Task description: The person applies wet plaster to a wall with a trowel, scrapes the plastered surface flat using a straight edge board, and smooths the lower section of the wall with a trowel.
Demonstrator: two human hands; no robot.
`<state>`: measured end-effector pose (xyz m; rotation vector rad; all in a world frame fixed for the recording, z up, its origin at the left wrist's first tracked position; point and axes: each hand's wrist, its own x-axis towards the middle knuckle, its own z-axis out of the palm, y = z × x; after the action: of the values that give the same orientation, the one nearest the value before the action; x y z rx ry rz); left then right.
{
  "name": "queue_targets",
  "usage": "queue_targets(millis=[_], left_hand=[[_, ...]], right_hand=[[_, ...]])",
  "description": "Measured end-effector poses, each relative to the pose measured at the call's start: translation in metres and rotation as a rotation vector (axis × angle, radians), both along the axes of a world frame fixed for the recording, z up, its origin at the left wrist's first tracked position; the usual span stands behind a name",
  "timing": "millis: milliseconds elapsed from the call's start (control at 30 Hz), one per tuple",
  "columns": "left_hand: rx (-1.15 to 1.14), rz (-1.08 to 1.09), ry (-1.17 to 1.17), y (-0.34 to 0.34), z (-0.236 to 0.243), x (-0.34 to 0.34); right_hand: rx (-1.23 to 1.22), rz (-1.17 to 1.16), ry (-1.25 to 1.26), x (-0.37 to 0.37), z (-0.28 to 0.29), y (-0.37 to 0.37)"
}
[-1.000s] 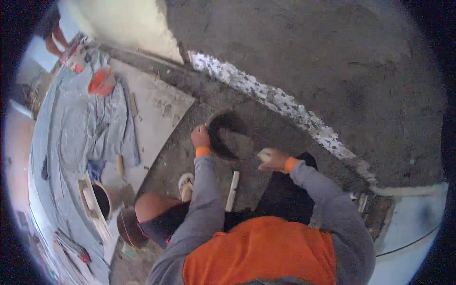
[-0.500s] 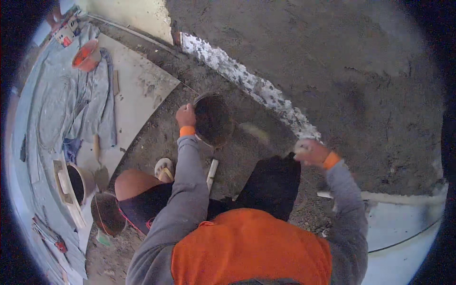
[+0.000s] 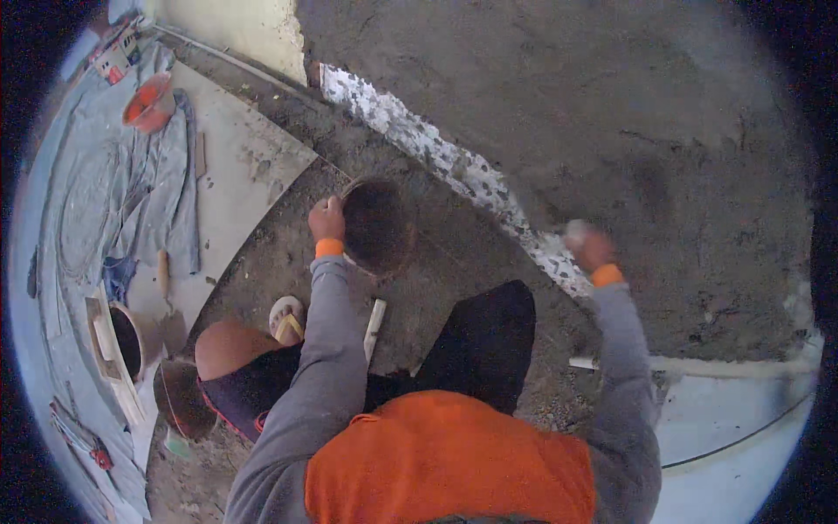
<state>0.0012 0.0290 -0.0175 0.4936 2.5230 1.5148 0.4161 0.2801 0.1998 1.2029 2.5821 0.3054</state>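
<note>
My left hand is closed on the rim of a dark round bucket, held tilted with its opening toward the camera. My right hand is closed and blurred, raised at the white speckled strip along the grey mortar surface; something pale shows at its fingers, too smeared to name. A pale stick lies on the dirty ground between my legs, close to my sandalled foot.
Grey tarp and white board on the left carry an orange bucket and a wooden-handled trowel. Beside them stand a tan bucket with a wooden float and another dark bucket. A pale panel is at lower right.
My left hand and the dark bucket have shifted left and up in the view. My right hand has swung rightward and up onto the white strip.
</note>
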Motion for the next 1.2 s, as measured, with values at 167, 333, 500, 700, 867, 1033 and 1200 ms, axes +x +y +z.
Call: queue_targets(millis=[167,333,500,700,867,1033,1200], left_hand=[[0.084,-0.011,0.104,-0.008,-0.004,0.002],[0.057,-0.028,0.146,-0.009,-0.011,0.000],[0.012,-0.005,0.184,0.002,-0.015,-0.009],[0.025,-0.002,0.044,0.008,-0.007,-0.005],[0.079,-0.038,0.218,0.009,-0.015,-0.008],[-0.008,-0.031,0.104,0.017,-0.022,-0.014],[-0.023,-0.092,0.188,0.013,-0.011,-0.007]], right_hand=[[0.045,-0.202,0.008,0.009,-0.010,0.035],[0.227,-0.082,0.278,0.055,0.060,0.045],[0.439,0.036,0.315,0.062,0.143,0.037],[0.568,0.014,0.264,0.052,0.210,0.004],[0.872,0.504,0.186,0.028,0.240,-0.041],[-0.029,0.205,0.622,0.005,0.227,-0.083],[-0.189,0.096,0.540,0.006,0.230,-0.055]])
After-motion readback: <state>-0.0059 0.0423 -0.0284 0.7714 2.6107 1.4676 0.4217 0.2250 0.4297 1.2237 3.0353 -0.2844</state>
